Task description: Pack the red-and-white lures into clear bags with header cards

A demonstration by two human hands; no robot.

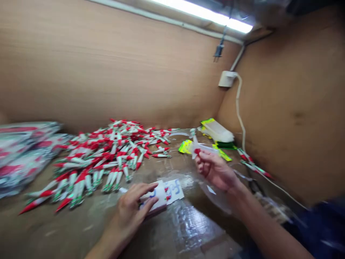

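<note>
My left hand (134, 203) curls round the near end of a small stack of white printed cards (161, 194), which carries blue lettering and red marks. Its thumb and index finger rest along the cards. Farther to the right, my right hand (214, 167) is closed in a pinch on the red end of a slim red-and-white tapered piece (194, 136); its pale end points up, blurred. To the left lies a big heap of similar red-and-white tapered pieces (107, 154) with green bands.
Clear plastic packs (35, 154) are stacked at the far left. Yellow-edged packets (217, 131) lie at the back right, near a few loose pieces (253, 163) and a white cable (239, 104). A black plug (219, 52) hangs above. Clear tape (194, 223) covers part of the table.
</note>
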